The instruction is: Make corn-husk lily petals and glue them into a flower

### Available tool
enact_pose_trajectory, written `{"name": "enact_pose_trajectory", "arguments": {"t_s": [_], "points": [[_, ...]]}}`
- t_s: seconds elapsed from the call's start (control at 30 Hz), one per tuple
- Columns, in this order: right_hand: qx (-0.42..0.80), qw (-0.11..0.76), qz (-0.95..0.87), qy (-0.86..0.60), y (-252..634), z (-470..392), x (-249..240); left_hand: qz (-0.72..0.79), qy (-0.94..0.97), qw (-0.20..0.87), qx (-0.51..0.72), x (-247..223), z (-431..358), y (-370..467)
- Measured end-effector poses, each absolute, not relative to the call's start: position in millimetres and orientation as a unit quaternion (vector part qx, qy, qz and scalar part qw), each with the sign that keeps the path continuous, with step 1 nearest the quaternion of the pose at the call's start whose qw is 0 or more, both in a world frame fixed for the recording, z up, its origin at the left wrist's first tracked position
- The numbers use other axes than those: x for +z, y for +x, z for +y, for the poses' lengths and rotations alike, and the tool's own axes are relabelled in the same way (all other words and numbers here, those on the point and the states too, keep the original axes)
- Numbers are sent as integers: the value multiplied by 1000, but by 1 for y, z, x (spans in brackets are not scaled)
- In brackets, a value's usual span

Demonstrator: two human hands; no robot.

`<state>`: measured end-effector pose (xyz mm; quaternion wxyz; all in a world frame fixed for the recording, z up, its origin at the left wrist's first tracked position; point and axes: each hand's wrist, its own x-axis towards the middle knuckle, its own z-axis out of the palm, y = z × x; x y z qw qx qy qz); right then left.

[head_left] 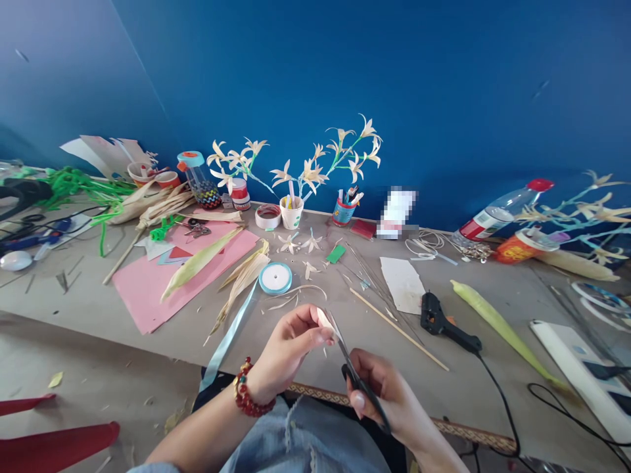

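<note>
Near the front edge of the table, my left hand (pixel 292 346) pinches a small pale piece of corn husk (pixel 325 320) between thumb and fingers. My right hand (pixel 383 389) grips black-handled scissors (pixel 351 362), whose blades point up and left, right beside the husk piece. Whether the blades touch it I cannot tell. Beyond my hands lie thin curled husk strips (pixel 300 290) and a spool of light blue ribbon (pixel 275 278). A few loose husk flowers (pixel 311 242) rest farther back.
Finished husk flowers (pixel 313 174) stand in a paper cup (pixel 292 213) near the blue wall. A black glue gun (pixel 446 322) with its cord, a wooden stick (pixel 399 328) and a green husk (pixel 503 322) lie on the right. Pink paper (pixel 142 289) lies on the left.
</note>
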<state>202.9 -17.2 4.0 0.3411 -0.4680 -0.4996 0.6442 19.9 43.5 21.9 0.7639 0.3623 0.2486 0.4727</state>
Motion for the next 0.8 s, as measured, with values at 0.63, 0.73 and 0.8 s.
{"name": "enact_pose_trajectory", "arguments": {"t_s": [0.63, 0.73, 0.8], "points": [[660, 333, -475, -478, 203, -16, 5, 248, 405, 740, 477, 24, 44, 17], [668, 320, -479, -471, 206, -15, 6, 257, 428, 733, 462, 29, 45, 15], [660, 316, -487, -477, 208, -15, 5, 265, 440, 728, 453, 33, 45, 14]]}}
